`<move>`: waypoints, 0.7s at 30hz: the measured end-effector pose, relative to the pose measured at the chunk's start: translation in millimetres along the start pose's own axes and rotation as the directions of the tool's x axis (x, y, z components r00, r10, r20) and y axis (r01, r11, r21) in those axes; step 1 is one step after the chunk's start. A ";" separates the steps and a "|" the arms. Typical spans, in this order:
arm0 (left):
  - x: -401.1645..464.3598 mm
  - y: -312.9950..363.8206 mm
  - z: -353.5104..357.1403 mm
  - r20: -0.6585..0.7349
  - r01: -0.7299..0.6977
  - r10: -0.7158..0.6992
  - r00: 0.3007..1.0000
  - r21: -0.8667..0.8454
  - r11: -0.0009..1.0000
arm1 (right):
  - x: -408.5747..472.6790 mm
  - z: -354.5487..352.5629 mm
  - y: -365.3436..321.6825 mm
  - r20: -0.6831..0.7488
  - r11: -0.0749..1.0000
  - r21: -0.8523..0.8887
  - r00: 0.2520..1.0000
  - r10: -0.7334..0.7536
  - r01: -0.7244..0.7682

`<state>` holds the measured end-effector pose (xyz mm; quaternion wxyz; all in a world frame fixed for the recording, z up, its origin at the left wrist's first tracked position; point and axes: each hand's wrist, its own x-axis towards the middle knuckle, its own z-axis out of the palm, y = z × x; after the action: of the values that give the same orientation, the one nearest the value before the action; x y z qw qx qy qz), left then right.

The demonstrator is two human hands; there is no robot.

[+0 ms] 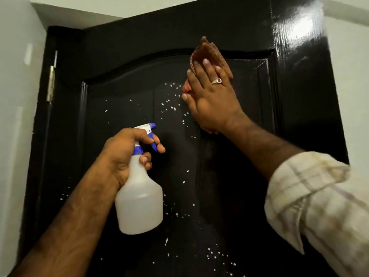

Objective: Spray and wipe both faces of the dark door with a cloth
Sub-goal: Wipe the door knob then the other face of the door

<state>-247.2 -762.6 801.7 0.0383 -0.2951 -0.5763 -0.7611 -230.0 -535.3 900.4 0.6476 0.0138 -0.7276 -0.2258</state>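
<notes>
The dark glossy door [123,92] fills the view, its raised arched panel speckled with white spray droplets [169,104]. My left hand [123,154] grips the neck of a white spray bottle [139,200] with a blue nozzle, a finger on the trigger, held just in front of the door's middle. My right hand [209,96], wearing a ring, presses a reddish-brown cloth [207,50] flat against the upper part of the panel with straight fingers. Most of the cloth lies hidden under the palm.
A pale wall [18,116] stands close on the left, beside the door's metal hinge [51,84]. Another pale wall [351,86] borders the black frame on the right. The ceiling [111,5] shows above the frame.
</notes>
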 end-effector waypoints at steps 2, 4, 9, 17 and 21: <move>-1.9 1.0 -8.0 -0.021 -0.005 0.005 1.000 -0.007 1.000 | -17.4 9.9 -25.9 -0.008 0.997 0.038 0.998 -0.060 0.060; -5.3 -0.7 -18.3 -0.032 -0.006 0.005 0.999 -0.015 1.000 | -84.9 10.5 -53.1 0.068 0.974 0.091 0.974 -0.214 0.208; -13.7 -11.8 -40.2 -0.048 0.044 -0.045 0.998 -0.026 0.999 | -221.7 -3.7 -53.1 0.171 0.839 0.131 0.821 -0.545 0.529; -1.2 3.1 -48.0 -0.109 0.010 -0.009 0.994 0.009 1.000 | 18.7 1.4 -24.8 0.054 0.996 0.003 0.995 -0.088 0.088; -0.9 7.9 -53.2 -0.113 -0.023 0.021 0.993 -0.013 1.000 | -10.2 23.6 -82.8 0.070 0.973 0.081 0.972 -0.223 0.218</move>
<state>-264.9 -813.4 799.4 0.0769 -0.2581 -0.5644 -0.7803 -273.3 -599.1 860.7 0.5886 0.1092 -0.7541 -0.2702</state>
